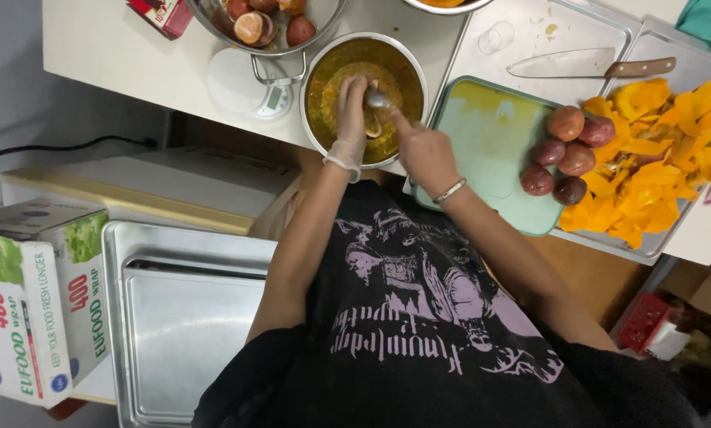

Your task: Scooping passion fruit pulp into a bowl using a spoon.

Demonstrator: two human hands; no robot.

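A steel pot (317,63) full of orange-yellow pulp stands at the table's near edge. Over it, my left hand (350,119), in a thin clear glove, holds a halved passion fruit (373,127). My right hand (423,152), bare with a metal bracelet, grips a metal spoon (376,98) whose bowl sits at the fruit half. To the right, several whole dark-red passion fruits (565,150) lie on a pale green cutting board (482,143).
A metal tray (649,242) holds a heap of yellow-orange fruit peel (657,150). A knife (593,65) lies on another tray behind. A bowl of fruit halves (264,24) sits over a small scale (260,91). Steel trays (181,317) and wrap boxes (30,301) sit lower left.
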